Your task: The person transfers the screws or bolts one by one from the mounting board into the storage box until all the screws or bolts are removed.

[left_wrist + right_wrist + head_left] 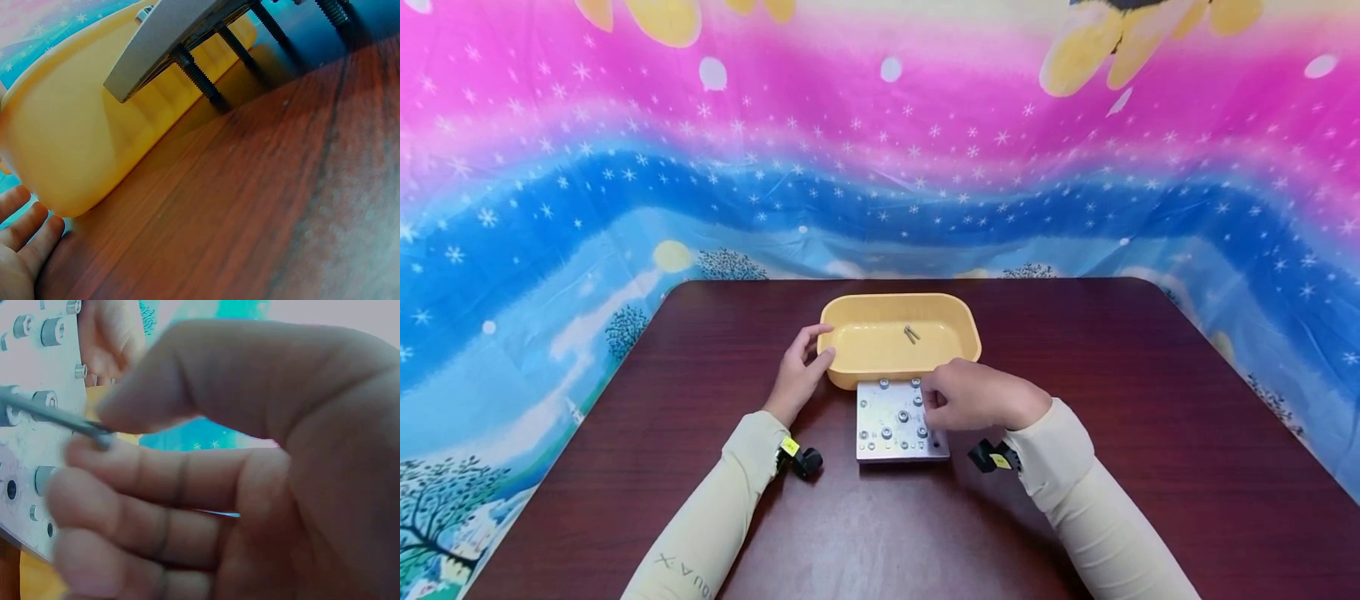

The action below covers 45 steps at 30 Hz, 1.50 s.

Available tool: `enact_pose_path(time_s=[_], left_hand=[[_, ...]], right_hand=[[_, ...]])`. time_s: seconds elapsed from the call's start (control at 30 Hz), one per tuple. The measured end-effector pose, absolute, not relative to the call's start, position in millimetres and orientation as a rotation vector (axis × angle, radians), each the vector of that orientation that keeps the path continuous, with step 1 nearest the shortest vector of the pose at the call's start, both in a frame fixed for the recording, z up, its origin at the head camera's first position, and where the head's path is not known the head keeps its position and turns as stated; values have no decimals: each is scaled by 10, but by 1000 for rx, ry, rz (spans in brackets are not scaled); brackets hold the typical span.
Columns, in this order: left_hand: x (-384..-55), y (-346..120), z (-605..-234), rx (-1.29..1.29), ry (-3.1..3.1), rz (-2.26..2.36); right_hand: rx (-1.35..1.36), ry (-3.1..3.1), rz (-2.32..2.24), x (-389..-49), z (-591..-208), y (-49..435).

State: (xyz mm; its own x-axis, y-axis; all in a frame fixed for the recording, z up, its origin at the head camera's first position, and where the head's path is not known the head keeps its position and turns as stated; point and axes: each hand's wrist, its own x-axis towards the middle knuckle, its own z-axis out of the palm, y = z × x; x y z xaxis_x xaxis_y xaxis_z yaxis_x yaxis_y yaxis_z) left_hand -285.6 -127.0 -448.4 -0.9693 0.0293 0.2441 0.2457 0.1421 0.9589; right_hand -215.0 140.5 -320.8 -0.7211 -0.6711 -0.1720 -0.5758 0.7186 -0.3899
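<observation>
While the left hand (797, 375) rests with its thumb and fingers spread wide at the left end of a yellow plastic tray (868, 354), the right hand (977, 396) pinches a thin metal rod (53, 414) between thumb and forefinger, its other fingers curled below. The rod is blurred in the right wrist view, so whether it is a hex key or a screw cannot be told; there it crosses in front of a silver metal plate (880, 414), over whose right side the right hand is placed in the head view. Socket-head screws (903, 416) of differing sizes stand in the plate, and near one corner an unfilled hole (11, 489) shows dark. From the left wrist view, the plate sits raised above the bench (1112, 375), with threaded shanks (199, 78) reaching down from its underside. The tray lies just beyond the plate, whose far edge meets the tray's near side in the head view; contact between them is unclear. Inside the tray, right of its middle, two small screws (912, 334) lie close together. Cream sleeves (730, 500) cover both forearms, a black camera (808, 461) is worn at the left wrist, and a pink-and-blue snowflake curtain (880, 208) hangs behind the bench.
</observation>
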Motion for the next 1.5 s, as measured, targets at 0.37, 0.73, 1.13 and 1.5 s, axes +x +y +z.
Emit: enact_pose_path(time_s=[0.37, 0.73, 1.13, 1.5], left_hand=[[-2637, -1257, -4180, -277, -2295, -1943], [-2645, -1269, -4177, -273, -2298, -1922], [-2839, -1298, -4471, -255, -2286, -1922], [-2847, -1283, -4491, -265, -2275, -1899]], right_hand=[[-1077, 2861, -663, -2240, -3201, 1391], [-1035, 3000, -997, -2350, -3252, 1362], [-980, 3099, -1103, -2458, -3404, 1365], [-882, 3143, -1097, -2534, -3514, 1390]])
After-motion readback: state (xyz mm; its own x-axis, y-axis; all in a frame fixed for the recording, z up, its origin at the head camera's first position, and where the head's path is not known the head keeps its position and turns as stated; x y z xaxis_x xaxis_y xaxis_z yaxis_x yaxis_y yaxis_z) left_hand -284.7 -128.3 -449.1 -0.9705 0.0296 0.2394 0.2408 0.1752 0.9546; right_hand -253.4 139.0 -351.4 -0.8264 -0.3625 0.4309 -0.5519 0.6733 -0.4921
